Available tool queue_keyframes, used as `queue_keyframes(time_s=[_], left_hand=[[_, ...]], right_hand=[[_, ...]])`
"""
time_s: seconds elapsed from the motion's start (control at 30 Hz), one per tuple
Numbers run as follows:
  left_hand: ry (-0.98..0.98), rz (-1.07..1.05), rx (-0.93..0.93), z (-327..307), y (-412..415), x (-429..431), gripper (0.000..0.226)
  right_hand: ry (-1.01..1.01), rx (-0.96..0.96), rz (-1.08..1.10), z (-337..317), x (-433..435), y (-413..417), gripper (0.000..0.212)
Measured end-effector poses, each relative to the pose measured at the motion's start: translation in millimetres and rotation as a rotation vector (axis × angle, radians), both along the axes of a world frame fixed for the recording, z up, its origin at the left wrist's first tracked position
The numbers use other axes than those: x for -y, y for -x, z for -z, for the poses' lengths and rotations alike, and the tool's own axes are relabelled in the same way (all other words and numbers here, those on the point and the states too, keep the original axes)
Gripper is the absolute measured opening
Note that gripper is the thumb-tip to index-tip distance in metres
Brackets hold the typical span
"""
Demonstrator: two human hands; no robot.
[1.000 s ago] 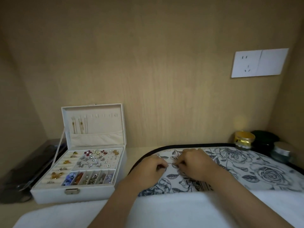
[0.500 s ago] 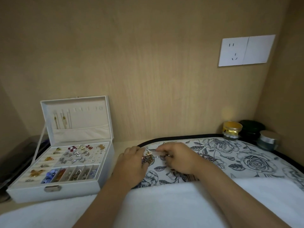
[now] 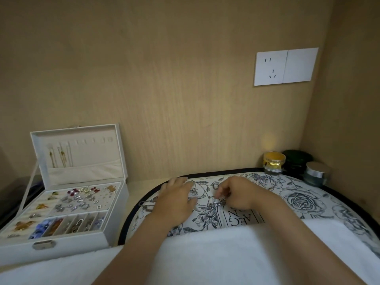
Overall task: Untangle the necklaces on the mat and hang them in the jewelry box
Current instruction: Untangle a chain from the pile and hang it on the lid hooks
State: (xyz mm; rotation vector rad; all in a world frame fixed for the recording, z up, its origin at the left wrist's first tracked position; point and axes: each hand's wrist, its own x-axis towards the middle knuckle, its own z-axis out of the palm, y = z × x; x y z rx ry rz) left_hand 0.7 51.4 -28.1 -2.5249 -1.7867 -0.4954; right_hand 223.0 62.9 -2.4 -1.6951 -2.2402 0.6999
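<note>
A floral black-and-white mat (image 3: pixel 298 199) lies on the desk. On it sits a tangle of silver necklaces (image 3: pixel 214 205), with a chain end (image 3: pixel 145 204) trailing out to the left. My left hand (image 3: pixel 174 202) lies flat over the chains, fingers spread. My right hand (image 3: pixel 236 193) pinches a chain just right of the tangle. The white jewelry box (image 3: pixel 67 202) stands open at the left; gold chains (image 3: pixel 59 156) hang from hooks in its lid, and its tray holds several earrings and rings.
Three small jars stand at the back right corner: a gold one (image 3: pixel 274 162), a dark one (image 3: pixel 297 161) and a silver-lidded one (image 3: pixel 316 173). A white cloth (image 3: pixel 226 260) covers the near edge. A wall socket (image 3: pixel 285 66) is above. A dark object (image 3: pixel 12 194) lies left of the box.
My hands have drawn apart: the left one has flattened and slid left over the chains, while the right pulls a chain to the right. The view has shifted slightly.
</note>
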Motion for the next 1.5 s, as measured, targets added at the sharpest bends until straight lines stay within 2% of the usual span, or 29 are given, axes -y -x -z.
queue_keyframes(time_s=[0.03, 0.13, 0.27, 0.4, 0.47, 0.57, 0.63, 0.7, 0.8, 0.97, 1.1, 1.27, 1.33, 1.4, 1.5], left_hand=[[-0.031, 0.074, 0.080, -1, -7, 1, 0.042], [0.084, 0.248, 0.229, -3, -24, 10, 0.021], [0.034, 0.212, 0.191, -5, -25, 10, 0.009], [-0.017, 0.147, 0.043, -6, -4, 13, 0.006], [0.072, 0.096, 0.017, -7, 12, 17, 0.011], [0.326, 0.030, -0.002, -21, 34, 22, 0.018], [0.381, 0.016, 0.043, -28, 38, 26, 0.014], [0.318, 0.036, 0.126, -27, 32, 29, 0.007], [0.172, 0.115, 0.225, -15, 24, 30, 0.012], [0.157, -0.046, 0.045, -2, 33, 25, 0.043], [0.195, -0.008, 0.081, 2, 41, 23, 0.050], [0.049, 0.109, 0.157, -3, 31, 24, 0.041], [0.059, 0.149, 0.135, -1, 25, 25, 0.036], [0.072, 0.166, 0.192, 0, 25, 24, 0.021], [0.109, 0.155, 0.234, -4, 29, 25, 0.007]], right_hand=[[-0.021, 0.000, -0.010, 2, -2, 3, 0.044], [-0.074, -0.019, -0.016, 5, -5, 4, 0.041], [-0.093, -0.063, -0.001, 3, -4, -3, 0.025], [-0.078, -0.121, -0.013, -2, 1, -2, 0.012], [-0.064, -0.155, -0.022, -2, 2, 1, 0.010], [-0.016, -0.166, -0.062, -3, 4, 7, 0.016], [0.013, -0.167, -0.098, -3, 5, 10, 0.021], [0.023, -0.185, -0.114, -3, 6, 14, 0.021], [-0.016, -0.171, -0.122, 0, 8, 22, 0.021], [-0.045, -0.120, -0.097, 1, 11, 35, 0.018], [-0.046, -0.113, -0.135, 4, 17, 51, 0.019], [-0.144, -0.264, -0.046, -3, 19, 41, 0.022], [-0.169, -0.168, -0.018, -3, 21, 31, 0.027], [-0.138, -0.085, -0.031, 2, 21, 24, 0.024], [-0.120, -0.050, -0.028, 9, 20, 23, 0.021]])
